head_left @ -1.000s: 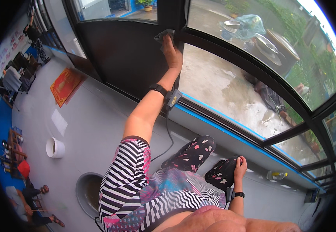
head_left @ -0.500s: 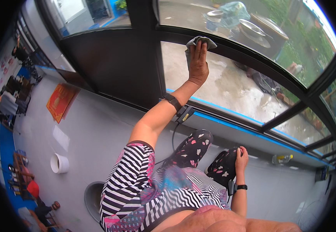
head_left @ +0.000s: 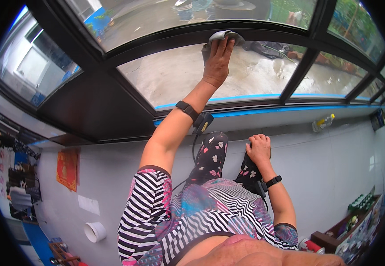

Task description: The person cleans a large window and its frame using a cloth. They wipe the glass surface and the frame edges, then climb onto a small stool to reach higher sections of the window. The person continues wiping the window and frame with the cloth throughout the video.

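Note:
My left hand (head_left: 218,64) presses a grey cloth (head_left: 223,35) against the dark window rail (head_left: 166,41), fingers stretched upward over it. Part of the cloth hangs down beside the fingers, and the palm side is hidden. Lower and to the right, my right hand (head_left: 259,148) rests on my knee, its fingers spread over the dark flowered trousers (head_left: 247,168), with nothing seen in it. Black straps with small devices sit on both wrists.
Glass panes in dark frames stand in front, above a blue-edged sill (head_left: 232,113). A clear bottle with a yellow cap (head_left: 323,123) is on the floor at right. Behind left are a white bucket (head_left: 95,232) and a red mat (head_left: 67,170); a crate of bottles (head_left: 360,203) is at lower right.
The view has turned to the right. My left hand with the cloth has shifted along the rail, still pressed to it. My right hand has turned to lie over the knee.

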`<state>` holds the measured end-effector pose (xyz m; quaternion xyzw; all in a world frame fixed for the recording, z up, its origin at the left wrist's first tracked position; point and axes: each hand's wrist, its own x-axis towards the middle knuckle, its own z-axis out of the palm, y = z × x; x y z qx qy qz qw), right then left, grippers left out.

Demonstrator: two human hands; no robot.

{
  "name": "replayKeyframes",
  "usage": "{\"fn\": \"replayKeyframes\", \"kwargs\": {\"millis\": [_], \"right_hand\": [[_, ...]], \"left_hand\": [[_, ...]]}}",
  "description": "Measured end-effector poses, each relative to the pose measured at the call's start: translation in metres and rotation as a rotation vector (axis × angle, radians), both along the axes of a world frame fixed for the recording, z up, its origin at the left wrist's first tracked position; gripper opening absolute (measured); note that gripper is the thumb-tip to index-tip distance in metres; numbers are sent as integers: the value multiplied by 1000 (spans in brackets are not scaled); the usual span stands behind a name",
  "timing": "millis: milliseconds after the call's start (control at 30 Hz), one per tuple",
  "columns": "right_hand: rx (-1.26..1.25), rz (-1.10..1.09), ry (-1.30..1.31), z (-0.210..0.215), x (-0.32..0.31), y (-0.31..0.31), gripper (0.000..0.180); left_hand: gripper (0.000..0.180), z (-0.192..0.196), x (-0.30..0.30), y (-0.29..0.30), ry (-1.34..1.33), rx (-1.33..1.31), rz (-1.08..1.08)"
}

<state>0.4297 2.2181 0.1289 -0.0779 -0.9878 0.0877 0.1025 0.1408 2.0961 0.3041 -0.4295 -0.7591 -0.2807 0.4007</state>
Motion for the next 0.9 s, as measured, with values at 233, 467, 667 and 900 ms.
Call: {"fn": "replayKeyframes", "kwargs": {"millis": [233,467,667,900], "right_hand": [[-45,-44,44,-4,10,12,23],[-150,-86,95,-2,19,20,20],[-164,-119,148,0,21,23,17],[-159,-119,183,-2,20,19,15]], "left_hand": [[58,-1,4,76,229,-249,-29],[53,3,8,158,251,-321,-220],[54,-8,-10,163,344,-418,-94],[62,-14,-43,38,502,-497,83]]}}
